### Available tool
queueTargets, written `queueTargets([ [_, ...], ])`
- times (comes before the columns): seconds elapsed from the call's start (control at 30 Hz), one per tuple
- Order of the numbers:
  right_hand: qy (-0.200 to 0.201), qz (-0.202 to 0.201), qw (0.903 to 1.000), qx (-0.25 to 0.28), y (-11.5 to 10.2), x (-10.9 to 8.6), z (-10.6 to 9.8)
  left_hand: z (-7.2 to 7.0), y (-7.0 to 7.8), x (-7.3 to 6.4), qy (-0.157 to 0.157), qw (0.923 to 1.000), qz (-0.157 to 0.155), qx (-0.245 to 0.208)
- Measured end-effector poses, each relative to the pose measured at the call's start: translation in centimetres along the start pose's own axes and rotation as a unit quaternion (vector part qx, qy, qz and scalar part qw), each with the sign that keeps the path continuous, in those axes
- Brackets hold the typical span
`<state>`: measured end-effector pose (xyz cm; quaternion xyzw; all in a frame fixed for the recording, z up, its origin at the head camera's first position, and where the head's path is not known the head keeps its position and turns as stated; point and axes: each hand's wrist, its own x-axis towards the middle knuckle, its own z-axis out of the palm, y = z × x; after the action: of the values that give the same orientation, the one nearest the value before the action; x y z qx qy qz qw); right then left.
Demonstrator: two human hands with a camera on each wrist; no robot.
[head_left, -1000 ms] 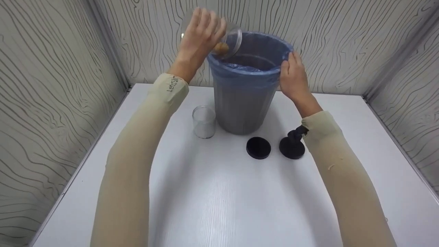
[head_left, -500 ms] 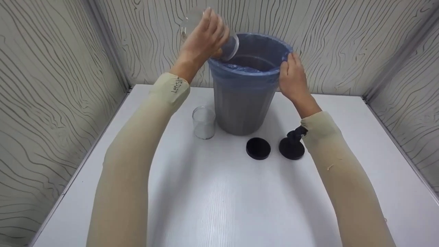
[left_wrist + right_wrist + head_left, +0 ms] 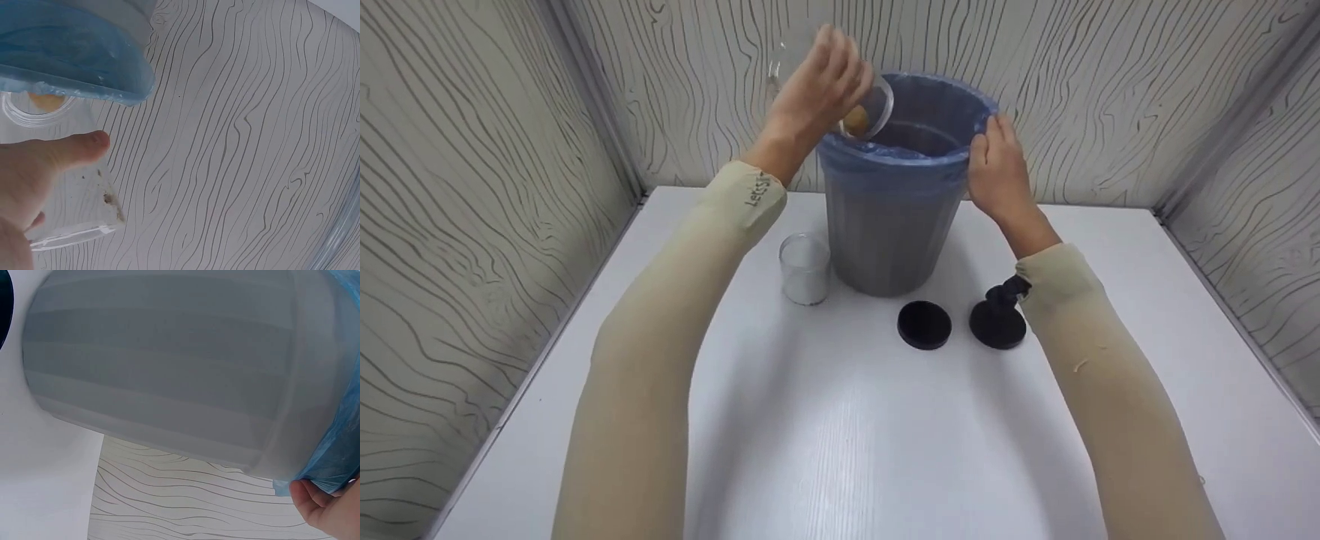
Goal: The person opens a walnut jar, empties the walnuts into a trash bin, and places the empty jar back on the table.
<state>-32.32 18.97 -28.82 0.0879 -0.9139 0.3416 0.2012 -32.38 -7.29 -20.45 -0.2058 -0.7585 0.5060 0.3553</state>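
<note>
My left hand (image 3: 825, 82) grips a clear jar (image 3: 84, 197), tipped so that its mouth leans over the left rim of a grey trash bin (image 3: 885, 232). Inside the jar, near its mouth, lies a round tan lump (image 3: 856, 121); dark brown specks cling to the wall close to the jar's base. A blue bag (image 3: 900, 178) lines the bin and folds over its rim. On the right side of that rim, my right hand (image 3: 1000, 166) holds the bin's edge together with the bag, fingers over the top and thumb outside.
A second clear jar (image 3: 805, 270) stands on the white table (image 3: 840, 435), left of the bin's foot. In front of the bin lie a round black lid (image 3: 924, 325) and, to its right, another black disc (image 3: 997, 324), partly behind the right forearm. Patterned walls enclose the table.
My left hand and the tilted jar have shifted slightly right, further over the bin. The tan lump stays near the jar's mouth. The right hand keeps its place on the rim.
</note>
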Motion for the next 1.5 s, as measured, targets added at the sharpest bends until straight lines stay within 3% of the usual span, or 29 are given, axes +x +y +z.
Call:
queueTargets([
  [0.53,0.009,-0.007,0.9999,0.01,0.0,0.1,0.1,-0.1,-0.1,0.1,-0.002,0.9993,-0.002,-0.037],
  [0.9,0.014,-0.006,0.9999,0.006,0.0,0.0,-0.2,-0.1,0.0,0.0,0.005,0.9982,-0.035,-0.048],
  [1.03,0.018,-0.009,0.9998,0.009,0.0,0.1,-0.1,0.1,0.0,-0.2,0.004,0.9957,-0.063,-0.068],
  [1.1,0.018,-0.011,0.9997,0.008,0.0,0.2,-0.1,0.3,0.0,-0.5,0.001,0.991,-0.087,-0.101],
  [1.2,0.012,-0.008,0.9999,0.007,-0.1,0.1,-0.1,0.8,0.2,-1.0,-0.007,0.9705,-0.143,-0.194],
  [1.27,0.004,-0.001,1.0,0.008,-0.1,0.1,-0.1,1.2,0.1,-1.6,-0.016,0.9441,-0.184,-0.273],
  [1.4,-0.005,0.009,0.9999,0.01,-0.1,0.1,-0.2,1.8,0.0,-2.8,-0.041,0.8771,-0.258,-0.403],
  [1.5,-0.002,0.01,0.9999,0.007,0.0,0.1,-0.3,2.4,-0.1,-3.8,-0.057,0.8119,-0.315,-0.488],
])
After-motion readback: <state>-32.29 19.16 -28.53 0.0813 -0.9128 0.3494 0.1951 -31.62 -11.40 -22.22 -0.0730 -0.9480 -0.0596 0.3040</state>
